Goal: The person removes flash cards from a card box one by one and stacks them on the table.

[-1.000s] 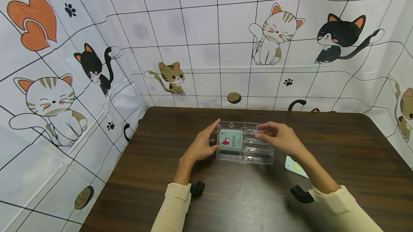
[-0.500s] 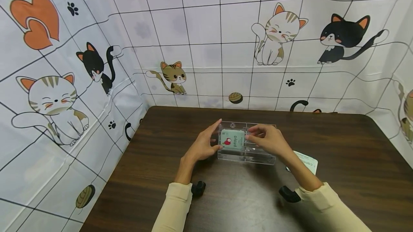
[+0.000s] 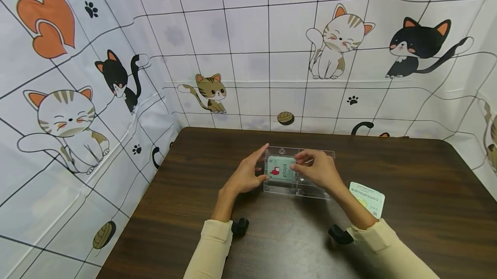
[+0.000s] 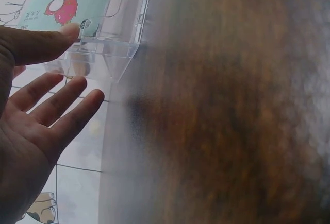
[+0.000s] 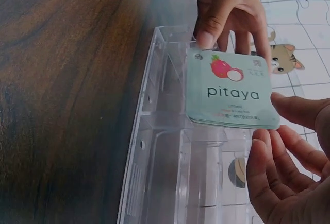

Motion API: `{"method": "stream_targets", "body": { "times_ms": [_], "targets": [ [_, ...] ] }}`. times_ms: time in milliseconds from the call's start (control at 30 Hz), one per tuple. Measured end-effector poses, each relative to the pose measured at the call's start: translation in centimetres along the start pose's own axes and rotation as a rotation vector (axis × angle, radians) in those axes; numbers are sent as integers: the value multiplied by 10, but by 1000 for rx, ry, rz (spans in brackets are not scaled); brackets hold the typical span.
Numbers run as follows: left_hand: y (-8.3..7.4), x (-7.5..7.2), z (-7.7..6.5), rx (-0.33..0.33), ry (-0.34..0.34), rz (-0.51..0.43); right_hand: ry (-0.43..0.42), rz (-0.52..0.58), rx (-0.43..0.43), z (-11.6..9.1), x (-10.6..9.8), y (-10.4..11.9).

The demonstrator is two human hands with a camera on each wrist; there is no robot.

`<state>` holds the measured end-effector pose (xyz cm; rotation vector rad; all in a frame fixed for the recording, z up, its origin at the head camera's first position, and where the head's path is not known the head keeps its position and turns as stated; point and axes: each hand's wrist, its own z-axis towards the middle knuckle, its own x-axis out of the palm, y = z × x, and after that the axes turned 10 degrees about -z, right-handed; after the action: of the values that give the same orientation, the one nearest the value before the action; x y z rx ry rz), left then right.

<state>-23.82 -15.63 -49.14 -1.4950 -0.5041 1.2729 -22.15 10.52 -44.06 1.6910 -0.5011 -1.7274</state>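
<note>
A stack of mint-green fruit flashcards (image 3: 278, 168), the top one printed "pitaya", sits in the left part of a clear plastic rack (image 3: 310, 191) on the table. My left hand (image 3: 245, 174) holds the rack's left end, thumb at the front by the cards and index finger stretched to the back corner. In the left wrist view its other fingers (image 4: 77, 108) spread loosely below. My right hand (image 3: 320, 170) pinches the stack's right edge; the right wrist view shows its thumb and fingertips at one corner of the flashcards (image 5: 227, 87). Several card edges show under the top one.
A pale "cantaloupe" card (image 3: 370, 198) lies on the dark wooden table (image 3: 427, 175), partly behind my right forearm. The rack's right side has several divided slots (image 5: 201, 177). A white cat-print curtain (image 3: 248, 67) hangs behind the table. Black camera mounts (image 3: 341, 234) sit at my wrists.
My right hand has moved left from the rack's right slots to the edge of the pitaya stack, uncovering more of the cantaloupe card. My left hand keeps its place on the rack.
</note>
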Motion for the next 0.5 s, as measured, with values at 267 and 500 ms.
{"method": "stream_targets", "body": {
  "times_ms": [267,500],
  "targets": [
    [0,1,0,5,3,0,-77,-57,-19,1,7,1],
    [-1,0,-1,-7,-2,0,-77,-36,-19,3,5,2]
  ]
}}
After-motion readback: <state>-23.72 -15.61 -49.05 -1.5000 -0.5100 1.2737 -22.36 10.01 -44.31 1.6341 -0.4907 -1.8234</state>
